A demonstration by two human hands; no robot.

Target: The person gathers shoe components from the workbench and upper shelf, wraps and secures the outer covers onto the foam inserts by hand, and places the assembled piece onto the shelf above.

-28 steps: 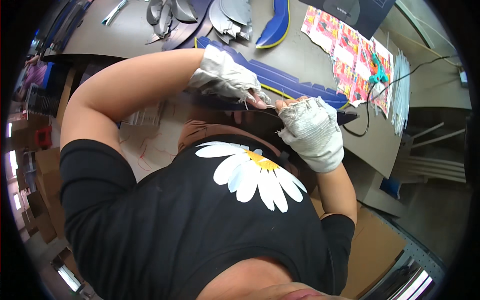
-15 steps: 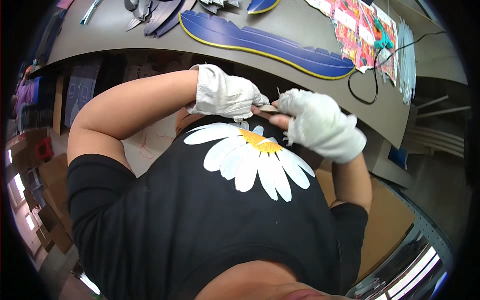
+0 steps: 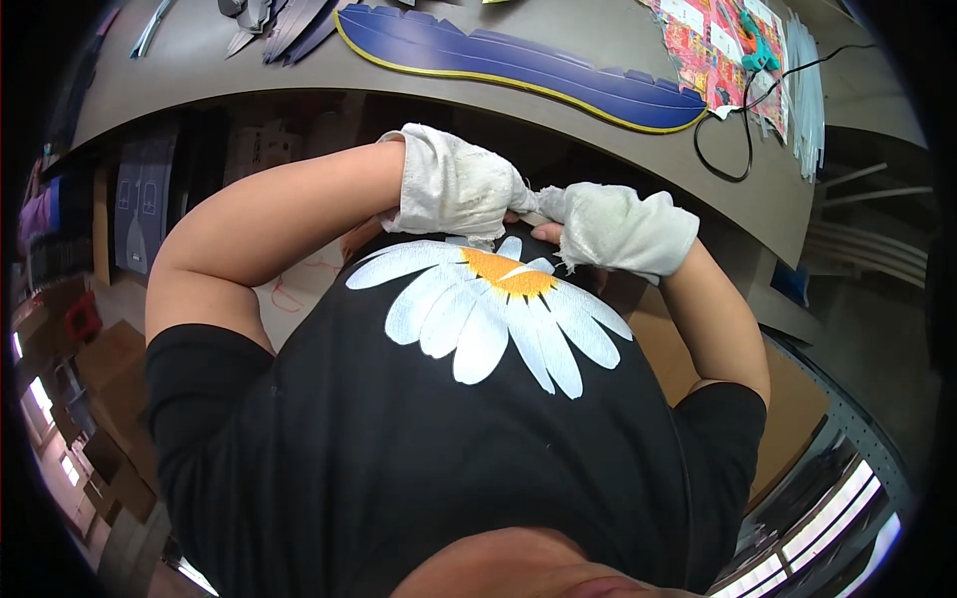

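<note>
The left hand (image 3: 463, 189) and the right hand (image 3: 626, 230) are close together in front of the chest. Both wear white cloth gloves (image 3: 439, 177) with frayed ends, and bare fingertips poke out. A small, pale strip (image 3: 535, 218) is between the hands, just above the big white flower (image 3: 488, 314) on the black shirt (image 3: 359, 439). The left hand is closed on one end of the strip, and the right hand pinches the other end. The gloves hide most of the fingers, so I cannot tell how tight the grip is.

The hands are near the front edge of the gray table (image 3: 773, 214). On it lies a long blue piece (image 3: 518, 72) with a yellow edge. To its left are gray pieces (image 3: 249, 14). To its right is a red and white sheet (image 3: 710, 62) with a teal tool (image 3: 760, 52) on it. A black cord (image 3: 750, 149) loops near the sheet, and pale sticks (image 3: 804, 105) lie beside it.
</note>
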